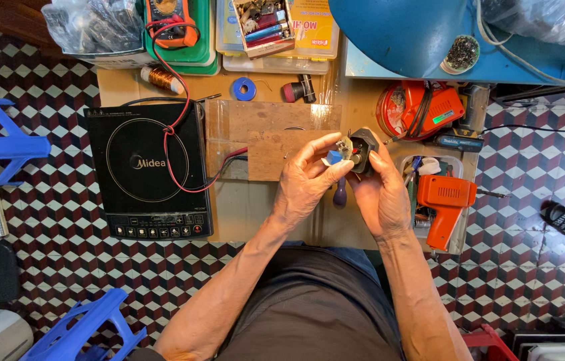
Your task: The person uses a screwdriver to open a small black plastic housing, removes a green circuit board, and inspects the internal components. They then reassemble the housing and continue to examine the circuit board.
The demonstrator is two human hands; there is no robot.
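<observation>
**Both hands on small black part over workbench**

Left hand [306, 184] and right hand [381, 194] meet above the tan wooden table [255, 207], fingers of both clamped on a small black plastic electrical part with metal terminals [357, 148]. Left thumb and forefinger also pinch a small blue piece [334, 157] against it. Black induction cooktop [145, 170] sits to the left, orange soldering gun [444, 204] to the right.

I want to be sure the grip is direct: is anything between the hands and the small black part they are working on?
Nothing visible. Both the left hand and the right hand touch the small black part directly, holding it above the wooden board; the orange drill lies off to the right, apart.
</observation>
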